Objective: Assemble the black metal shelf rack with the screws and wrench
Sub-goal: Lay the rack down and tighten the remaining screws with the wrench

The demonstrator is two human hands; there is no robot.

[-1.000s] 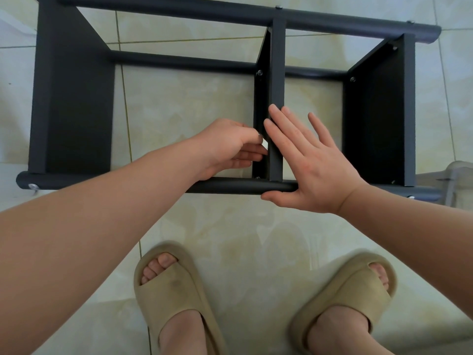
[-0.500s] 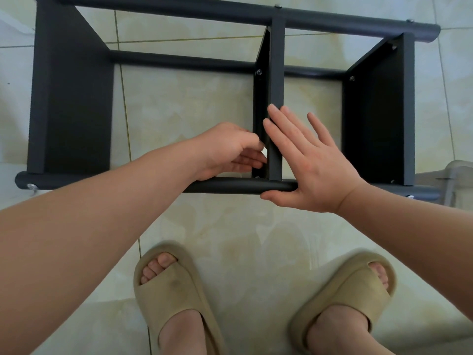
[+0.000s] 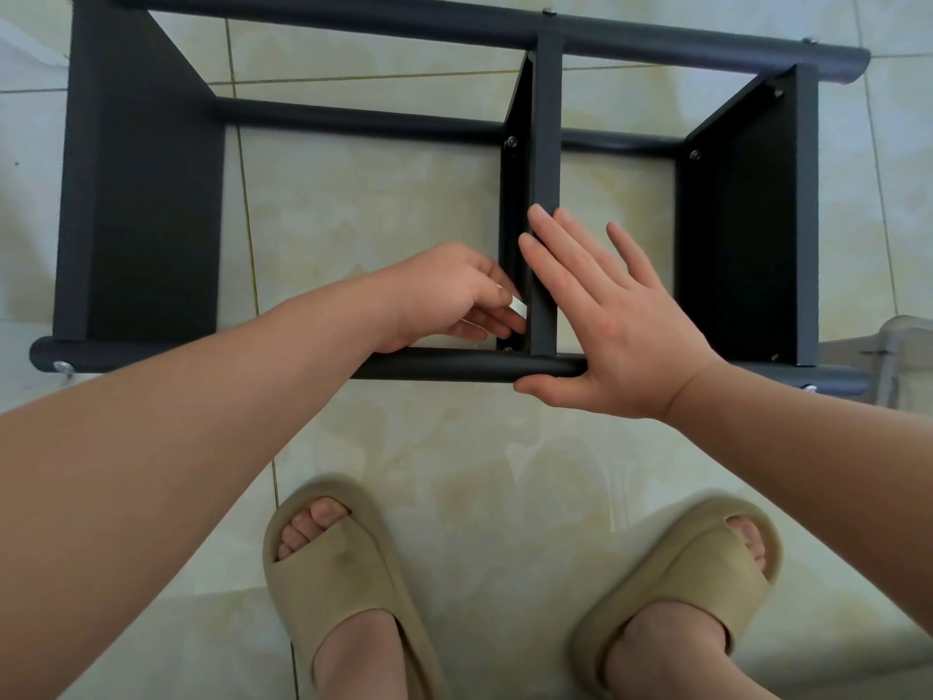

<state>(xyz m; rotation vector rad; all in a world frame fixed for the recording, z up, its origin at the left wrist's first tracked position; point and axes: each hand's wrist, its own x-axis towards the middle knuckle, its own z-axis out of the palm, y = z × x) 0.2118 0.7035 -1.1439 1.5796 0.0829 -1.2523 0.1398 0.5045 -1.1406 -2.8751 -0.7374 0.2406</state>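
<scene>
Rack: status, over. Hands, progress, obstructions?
Left hand pinches small pale piece by middle panel. Right hand flat, bracing panel and front tube. Rack on tiles; nothing blocking.

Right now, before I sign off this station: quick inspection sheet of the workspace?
Surface: beige tiled floor under the black rack.
Job's things: black rack has three panels joined by tubes; screws seated at several joints; wrench not identifiable.
Clutter: clear plastic item at right edge, cut off.
Hands: left hand pinches a small silvery piece beside the middle panel; right hand flat on that panel and the front tube.
Cables: nothing seen.
Surroundings: feet in tan sandals.
</scene>
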